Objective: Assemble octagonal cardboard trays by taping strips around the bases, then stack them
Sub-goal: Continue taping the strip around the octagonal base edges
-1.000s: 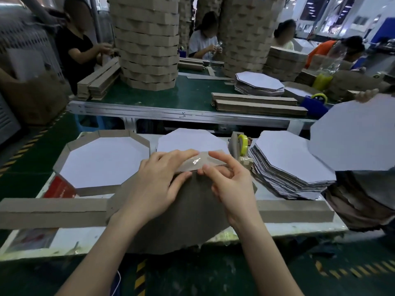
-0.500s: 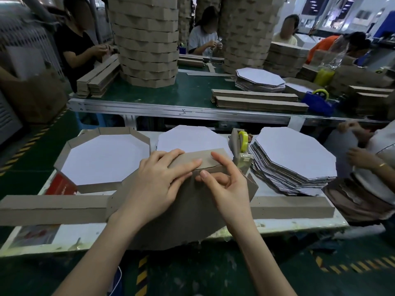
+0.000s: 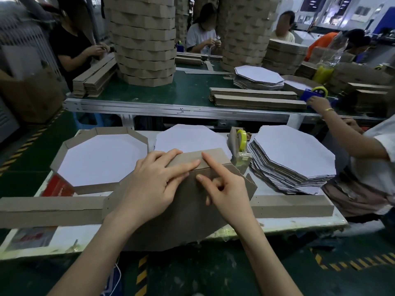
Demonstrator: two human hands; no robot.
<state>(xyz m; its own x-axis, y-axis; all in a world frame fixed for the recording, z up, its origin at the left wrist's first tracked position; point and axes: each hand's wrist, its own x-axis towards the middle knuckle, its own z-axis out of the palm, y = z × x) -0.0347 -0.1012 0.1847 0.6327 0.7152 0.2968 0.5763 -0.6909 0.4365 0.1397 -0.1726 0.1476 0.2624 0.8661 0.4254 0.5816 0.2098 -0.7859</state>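
Note:
A brown octagonal cardboard tray (image 3: 181,212) lies bottom-up, tilted over the table's near edge. My left hand (image 3: 154,186) lies flat on it, its straight fingers pressing the tray's far side strip (image 3: 213,158). My right hand (image 3: 226,186) presses the same strip with its straight index finger, while its other fingers are curled and its thumb touches the tray's bottom. A finished tray (image 3: 100,161) with a white inside sits at the left. A stack of white octagonal bases (image 3: 292,157) stands at the right, and one base (image 3: 190,138) lies behind the strip.
A tape dispenser (image 3: 240,146) with a yellow roll stands between tray and stack. Long folded cardboard strips (image 3: 47,208) lie across the table's front. A person's arm (image 3: 342,135) reaches over at the right. Behind, a green bench (image 3: 188,90) carries tall tray stacks (image 3: 145,39), strips and more bases.
My right index finger has stretched out and slid left along the strip, towards my left fingers. The person at the right now reaches to the blue dispenser on the back bench.

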